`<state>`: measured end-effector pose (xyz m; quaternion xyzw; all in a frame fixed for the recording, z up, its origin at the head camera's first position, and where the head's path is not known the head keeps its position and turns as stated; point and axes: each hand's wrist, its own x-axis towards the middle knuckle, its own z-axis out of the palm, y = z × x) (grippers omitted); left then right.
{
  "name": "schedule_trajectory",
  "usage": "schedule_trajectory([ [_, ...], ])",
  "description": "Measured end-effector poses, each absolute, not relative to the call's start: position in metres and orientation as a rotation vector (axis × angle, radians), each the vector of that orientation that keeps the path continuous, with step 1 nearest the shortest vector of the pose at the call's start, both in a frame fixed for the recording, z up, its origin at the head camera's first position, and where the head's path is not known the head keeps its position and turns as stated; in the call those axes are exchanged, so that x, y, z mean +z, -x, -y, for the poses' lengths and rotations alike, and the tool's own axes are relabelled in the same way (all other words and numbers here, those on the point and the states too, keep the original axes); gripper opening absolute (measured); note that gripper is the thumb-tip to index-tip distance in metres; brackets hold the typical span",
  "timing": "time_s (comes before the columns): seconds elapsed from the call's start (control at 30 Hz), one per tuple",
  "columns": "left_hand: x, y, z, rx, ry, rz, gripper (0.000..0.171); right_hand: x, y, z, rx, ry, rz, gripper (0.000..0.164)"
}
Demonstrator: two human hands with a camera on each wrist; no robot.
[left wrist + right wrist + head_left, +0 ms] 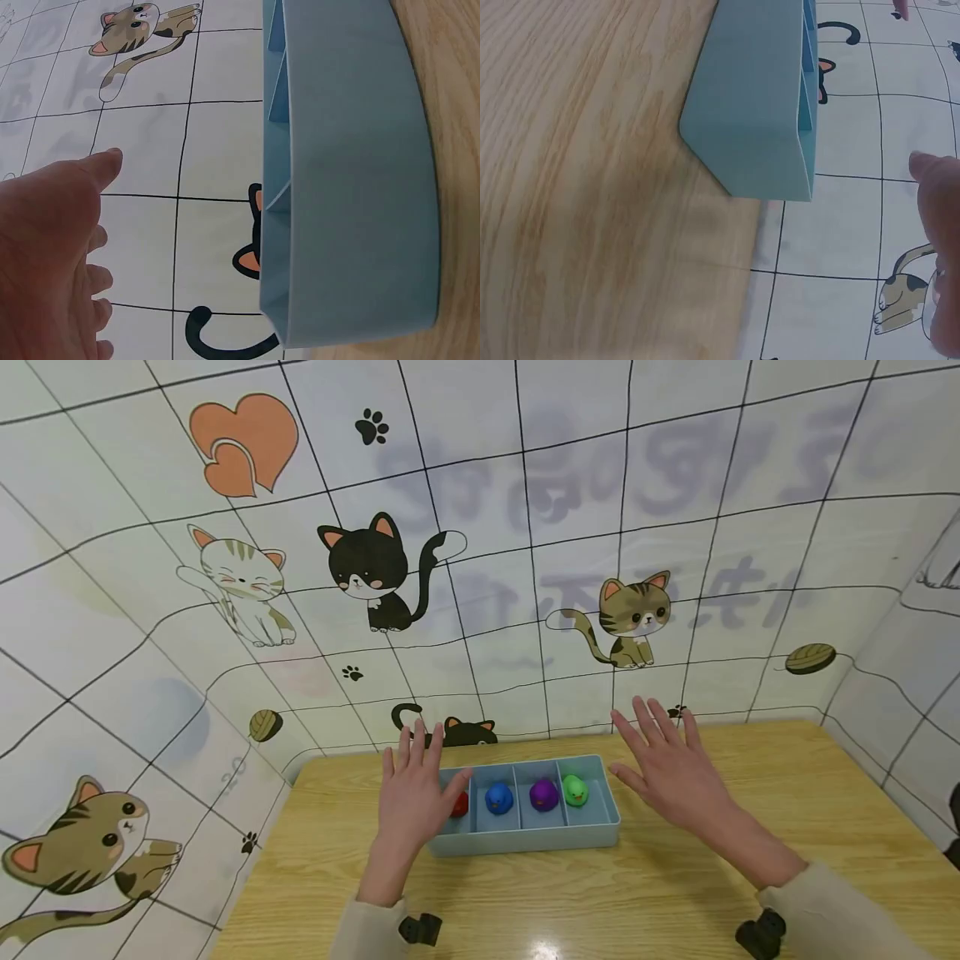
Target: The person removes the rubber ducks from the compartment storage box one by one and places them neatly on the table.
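Observation:
A light blue divided box [525,841] lies lengthwise on the table. Its compartments hold a red toy [460,804] partly hidden by my left thumb, a blue duck [498,798], a purple duck [543,795] and a green duck [575,791]. My left hand [411,802] hovers over the box's left end, fingers spread and holding nothing. Off the right end, my right hand [672,768] is raised with its fingers spread, also holding nothing. In the left wrist view, the box [360,180] stands apart from the hand [52,225]. The right wrist view shows the box [750,105] and part of the hand [941,225].
The wooden table [510,902] ends at a white wall covering [495,568] printed with cats and grid lines. Similar covering closes in the left and right sides. A dark object [954,827] shows at the right edge. Both wrists carry small black devices.

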<state>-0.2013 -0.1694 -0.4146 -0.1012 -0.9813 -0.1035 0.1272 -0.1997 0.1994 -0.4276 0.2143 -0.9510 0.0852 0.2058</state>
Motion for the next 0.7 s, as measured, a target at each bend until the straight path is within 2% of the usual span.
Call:
schedule_trajectory([
  [0.27, -0.424, 0.197, 0.178, -0.466, 0.336, 2.859, 0.081, -0.438, 0.209, -0.187, 0.621, -0.819, 2.676, 0.078],
  [0.7, -0.45, 0.194, 0.189, -0.695, 0.505, 2.794, 0.085, -0.458, 0.217, -0.179, 0.96, -0.803, 2.772, 0.078],
])
